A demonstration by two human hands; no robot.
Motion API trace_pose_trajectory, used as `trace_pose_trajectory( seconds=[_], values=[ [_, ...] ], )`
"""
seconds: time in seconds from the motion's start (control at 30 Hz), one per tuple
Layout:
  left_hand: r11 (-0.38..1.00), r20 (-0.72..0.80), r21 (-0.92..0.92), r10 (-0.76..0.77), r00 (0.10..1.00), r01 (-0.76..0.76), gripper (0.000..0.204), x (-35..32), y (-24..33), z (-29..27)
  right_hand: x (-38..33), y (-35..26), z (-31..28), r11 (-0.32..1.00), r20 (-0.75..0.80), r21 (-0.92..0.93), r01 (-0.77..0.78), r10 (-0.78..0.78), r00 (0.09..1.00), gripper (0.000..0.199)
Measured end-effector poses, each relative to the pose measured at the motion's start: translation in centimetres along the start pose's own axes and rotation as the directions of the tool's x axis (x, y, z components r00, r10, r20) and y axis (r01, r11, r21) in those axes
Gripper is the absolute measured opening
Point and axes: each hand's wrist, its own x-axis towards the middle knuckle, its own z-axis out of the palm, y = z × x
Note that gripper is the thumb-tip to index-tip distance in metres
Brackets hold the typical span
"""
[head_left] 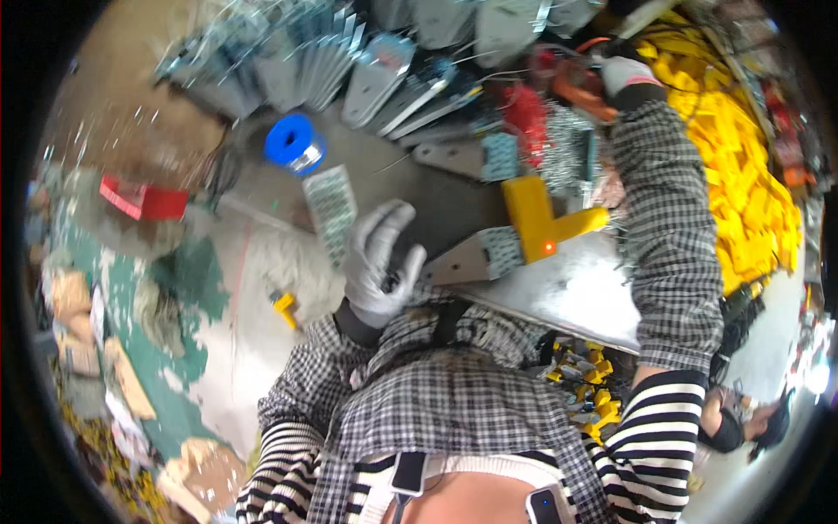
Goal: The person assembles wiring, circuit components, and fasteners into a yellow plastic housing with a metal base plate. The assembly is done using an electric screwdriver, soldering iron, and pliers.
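My left hand (374, 271), in a pale glove, hovers near the table's front edge, fingers curled and spaced, with small dark bits I cannot make out against the palm. Beside it lies a grey tapered metal plate (463, 260) with a textured end. A yellow L-shaped piece (529, 223) with a glowing red dot is by that end. My right arm stretches to the far right, where my gloved right hand (624, 77) is at an orange item (580, 87); blur hides its fingers. Another tapered plate (454, 155) lies farther back.
A blue spool (295, 143) and a pale patterned strip (330, 208) lie left on the table. Grey plates (301, 70) fan out behind. Red pieces (525, 122) and silvery fasteners (569, 144) sit right, near a yellow heap (738, 175). A person (746, 424) is at lower right.
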Motion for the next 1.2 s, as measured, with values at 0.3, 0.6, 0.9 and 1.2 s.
trace_pose_trajectory(
  seconds=[0.3, 0.6, 0.9, 1.2],
  values=[
    [0.276, 0.287, -0.738, -0.698, 0.656, 0.616, 0.031, -6.9, -7.9, 1.8, -3.9, -11.5, -5.8, 0.911, -0.644, 0.068, 0.407, -0.272, 0.715, 0.017],
    [0.528, 0.211, -0.621, -0.599, 0.772, 0.579, 0.025, -5.3, -4.8, 1.4, -15.9, -31.3, -3.3, 0.579, -0.406, 0.311, 0.754, -0.636, 0.656, 0.021],
    [0.804, 0.024, -0.241, -0.555, 0.832, 0.543, 0.021, -4.8, -5.1, 1.8, -17.3, -31.2, -3.7, 0.63, -0.407, 0.469, 0.619, -0.468, 0.785, 0.019],
    [0.944, -0.02, -0.292, -0.165, 0.986, 0.153, 0.034, -4.6, -3.6, 4.2, -20.4, -11.2, -1.3, 0.731, -0.569, 0.631, 0.26, 0.208, 0.795, 0.013]
  ],
)
